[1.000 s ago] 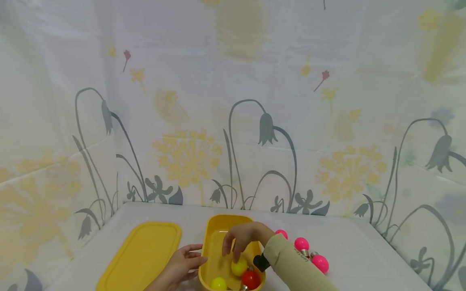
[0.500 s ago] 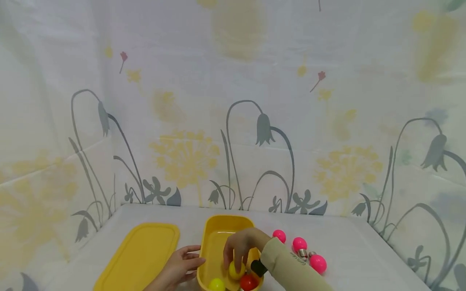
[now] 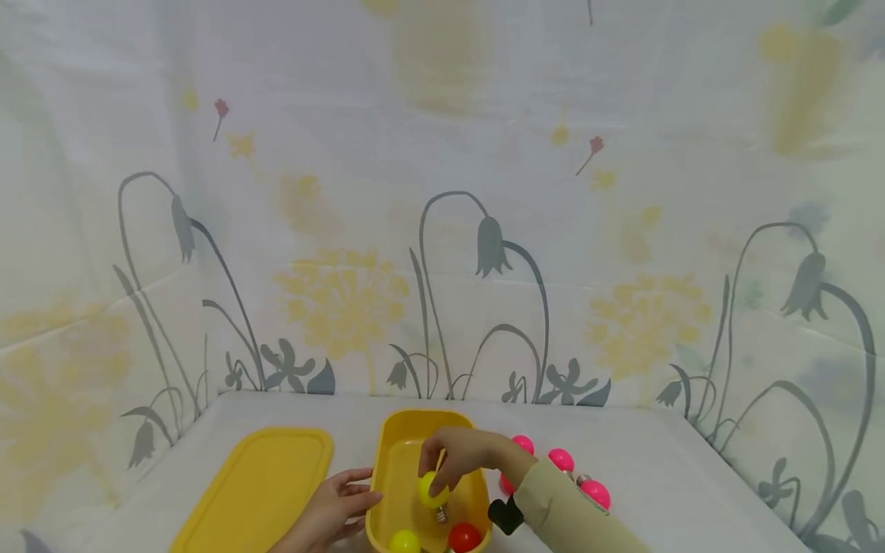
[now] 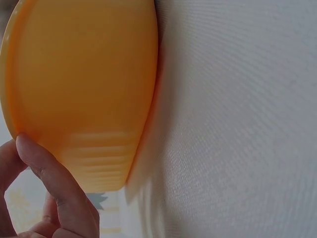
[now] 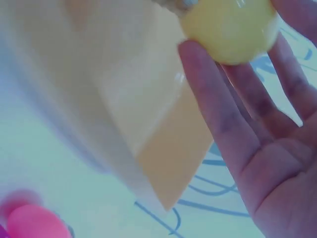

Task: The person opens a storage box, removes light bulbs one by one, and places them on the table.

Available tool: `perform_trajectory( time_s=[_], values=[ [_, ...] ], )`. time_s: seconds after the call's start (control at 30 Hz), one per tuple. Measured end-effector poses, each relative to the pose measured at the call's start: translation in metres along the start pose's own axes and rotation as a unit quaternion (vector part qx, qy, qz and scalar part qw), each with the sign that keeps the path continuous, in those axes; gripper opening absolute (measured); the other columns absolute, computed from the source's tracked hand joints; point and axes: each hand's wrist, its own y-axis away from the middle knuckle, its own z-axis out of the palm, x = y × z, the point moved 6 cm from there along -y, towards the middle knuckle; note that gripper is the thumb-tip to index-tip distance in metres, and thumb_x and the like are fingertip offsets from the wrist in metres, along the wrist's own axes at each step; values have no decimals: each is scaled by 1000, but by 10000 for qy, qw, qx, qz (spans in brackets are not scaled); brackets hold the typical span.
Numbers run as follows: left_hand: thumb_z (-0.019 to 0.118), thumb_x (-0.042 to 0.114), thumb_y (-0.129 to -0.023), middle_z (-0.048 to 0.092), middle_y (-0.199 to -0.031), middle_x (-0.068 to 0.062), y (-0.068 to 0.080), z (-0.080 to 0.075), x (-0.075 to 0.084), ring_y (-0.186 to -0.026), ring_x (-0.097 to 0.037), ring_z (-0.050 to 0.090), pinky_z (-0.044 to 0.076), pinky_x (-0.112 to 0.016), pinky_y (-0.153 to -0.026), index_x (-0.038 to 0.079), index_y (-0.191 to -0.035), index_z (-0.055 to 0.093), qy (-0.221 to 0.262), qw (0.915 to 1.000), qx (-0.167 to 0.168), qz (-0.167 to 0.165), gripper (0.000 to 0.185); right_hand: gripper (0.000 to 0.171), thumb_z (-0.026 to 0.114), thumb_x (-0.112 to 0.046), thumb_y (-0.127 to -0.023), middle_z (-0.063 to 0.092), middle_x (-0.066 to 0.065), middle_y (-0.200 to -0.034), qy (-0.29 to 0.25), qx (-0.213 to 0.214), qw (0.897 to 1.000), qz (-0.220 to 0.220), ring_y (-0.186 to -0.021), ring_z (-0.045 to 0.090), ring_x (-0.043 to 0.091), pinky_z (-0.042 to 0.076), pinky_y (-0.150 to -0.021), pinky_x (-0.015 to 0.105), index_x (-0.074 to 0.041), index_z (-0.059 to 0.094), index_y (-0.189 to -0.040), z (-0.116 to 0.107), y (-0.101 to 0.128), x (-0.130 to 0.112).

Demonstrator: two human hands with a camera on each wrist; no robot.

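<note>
Right hand (image 3: 459,459) pinches yellow bulb (image 3: 432,489) by its globe: light, smooth, probably fragile. Left hand (image 3: 332,511), fingers relaxed, steadies the container (image 3: 387,491).

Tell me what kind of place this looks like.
Probably a staged tabletop set, not a lived-in room: a flower-printed cloth backdrop wraps the white table, which bears only a yellow tub, its lid and coloured bulbs.

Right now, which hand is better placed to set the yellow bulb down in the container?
The right hand. It already pinches the yellow bulb directly above the yellow container, beside the red bulb. The left hand only rests against the container's outer wall and holds no bulb.
</note>
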Motion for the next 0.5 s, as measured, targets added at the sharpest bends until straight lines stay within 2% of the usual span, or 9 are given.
perform_trajectory(
  time_s=[0.2, 0.5],
  values=[
    [73, 18, -81, 58, -99, -15, 1, 1, 2, -76, -16, 61, 52, -29, -66, -8, -128, 44, -94, 9999, 49, 3, 61, 17, 74, -9, -79, 59, 3, -88, -227, 569, 9980, -139, -73, 59, 20, 53, -67, 30, -11, 63, -91, -6, 13, 1],
    [73, 18, -81, 58, -97, -12, 1, 0, 0, -74, -15, 61, 51, -28, -65, -9, -128, 44, -19, 9999, -39, 130, 61, 19, 73, -11, -80, 59, 4, -91, -590, 986, 9930, -279, -78, 61, 20, 54, -68, 32, -8, 63, -97, -11, 31, 5]
  ],
)
